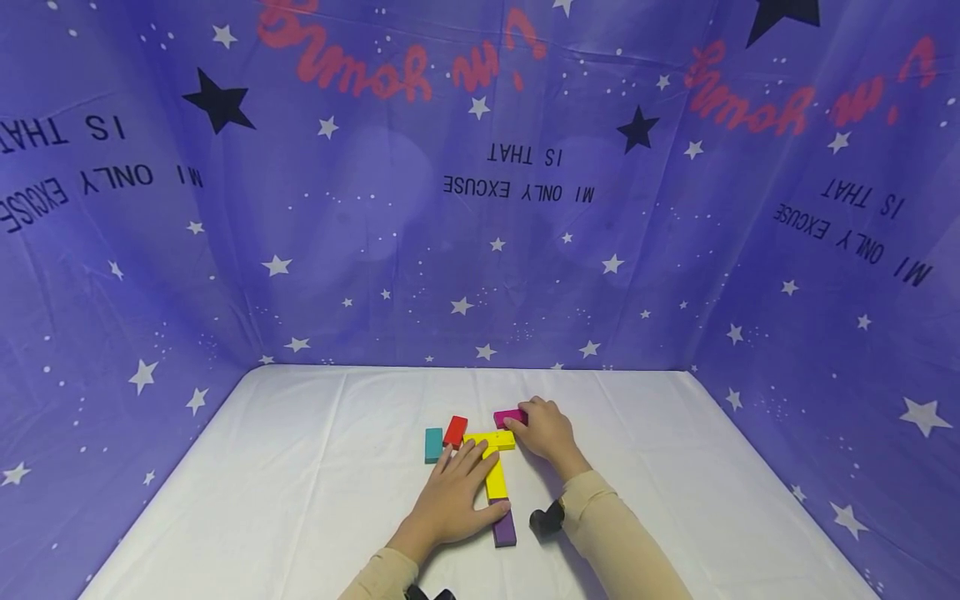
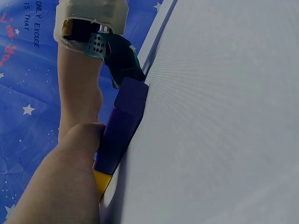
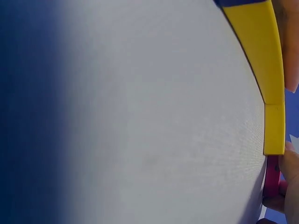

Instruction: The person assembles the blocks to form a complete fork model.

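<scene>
My right hand [image 1: 549, 433] pinches a magenta block [image 1: 506, 418] at its right end, just behind the crosswise yellow block [image 1: 501, 438]. A second yellow block [image 1: 496, 483] runs toward me from that one, and a purple block [image 1: 505, 533] continues the line at the near end. My left hand [image 1: 448, 504] lies with extended fingers over the left side of the yellow blocks, its thumb on the purple block. In the right wrist view the magenta block [image 3: 272, 177] lies close against the end of the yellow block [image 3: 274, 128].
A red block [image 1: 455, 431] lies tilted just left of the crosswise yellow one. Left of that is a teal block [image 1: 433, 445]. All lie on a white cloth-covered table [image 1: 300, 500], enclosed by purple star-patterned fabric [image 1: 465, 267].
</scene>
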A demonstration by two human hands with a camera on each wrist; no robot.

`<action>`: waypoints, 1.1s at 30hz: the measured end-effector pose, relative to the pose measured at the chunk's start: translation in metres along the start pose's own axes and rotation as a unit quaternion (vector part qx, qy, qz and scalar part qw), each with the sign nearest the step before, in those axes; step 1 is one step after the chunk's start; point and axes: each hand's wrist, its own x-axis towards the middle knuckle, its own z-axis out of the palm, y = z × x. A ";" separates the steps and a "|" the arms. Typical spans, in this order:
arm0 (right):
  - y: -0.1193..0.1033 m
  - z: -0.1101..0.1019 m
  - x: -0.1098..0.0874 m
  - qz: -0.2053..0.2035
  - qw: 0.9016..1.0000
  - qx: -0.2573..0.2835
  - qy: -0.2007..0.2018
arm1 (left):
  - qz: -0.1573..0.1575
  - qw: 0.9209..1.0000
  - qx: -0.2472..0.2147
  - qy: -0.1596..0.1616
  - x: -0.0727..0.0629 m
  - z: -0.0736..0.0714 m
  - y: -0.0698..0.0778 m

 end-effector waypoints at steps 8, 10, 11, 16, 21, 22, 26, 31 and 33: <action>0.002 -0.002 0.002 -0.004 1.000 0.009 -0.007 | -0.005 1.000 -0.003 -0.008 0.000 -0.003 0.002; 0.004 -0.002 0.002 -0.006 1.000 0.011 -0.010 | -0.005 1.000 -0.003 -0.009 0.000 -0.003 0.002; 0.006 -0.001 0.002 -0.008 1.000 0.009 -0.010 | -0.005 1.000 -0.003 -0.009 0.001 -0.003 0.002; 0.009 -0.002 0.001 -0.021 1.000 0.009 -0.015 | -0.004 1.000 -0.005 -0.007 0.001 -0.002 0.002; 0.010 -0.001 0.000 -0.031 0.999 0.016 -0.004 | -0.005 1.000 -0.005 -0.008 0.001 -0.001 0.001; 0.010 -0.002 0.000 -0.031 0.999 0.016 -0.003 | -0.005 1.000 -0.005 -0.008 0.001 -0.001 0.001; 0.009 -0.002 0.000 -0.026 0.999 0.017 -0.006 | -0.006 1.000 -0.005 -0.010 0.000 -0.001 0.001; 0.005 -0.001 0.002 -0.001 1.000 0.021 -0.001 | -0.006 1.000 -0.004 -0.008 0.000 -0.002 0.001; 0.003 -0.001 0.002 0.006 1.000 0.025 0.008 | -0.005 1.000 -0.004 -0.007 0.000 -0.001 0.002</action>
